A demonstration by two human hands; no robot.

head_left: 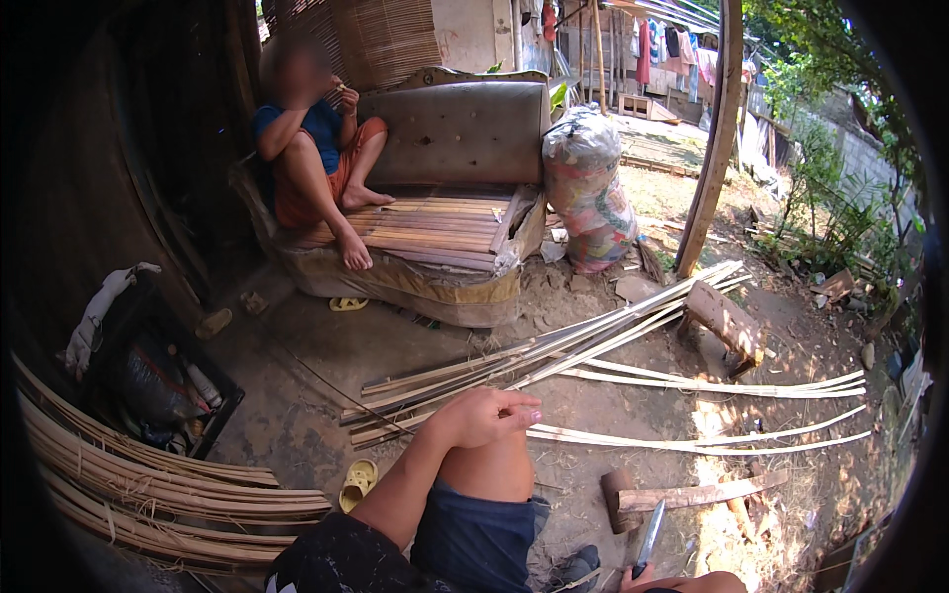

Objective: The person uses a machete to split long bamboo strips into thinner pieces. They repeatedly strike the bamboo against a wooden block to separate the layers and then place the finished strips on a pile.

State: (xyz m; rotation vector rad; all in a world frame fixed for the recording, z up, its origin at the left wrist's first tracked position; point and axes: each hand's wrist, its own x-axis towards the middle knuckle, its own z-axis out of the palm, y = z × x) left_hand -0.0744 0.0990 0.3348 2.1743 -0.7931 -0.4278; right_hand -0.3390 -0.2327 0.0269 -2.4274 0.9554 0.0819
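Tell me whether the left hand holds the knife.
No, the right hand grips the knife; the left hand rests on the knee.

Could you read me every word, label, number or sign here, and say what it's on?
Nothing can be read.
Stuffed sack: coloured patches, too blurred for any lettering.
Pale wall: faint reddish marks, too small to read.
Knife: no lettering shows on the blade.

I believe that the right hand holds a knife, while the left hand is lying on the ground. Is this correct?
Not entirely: the left hand rests on the person's bent knee, not on the ground, as the head view shows. The right hand does hold a knife.
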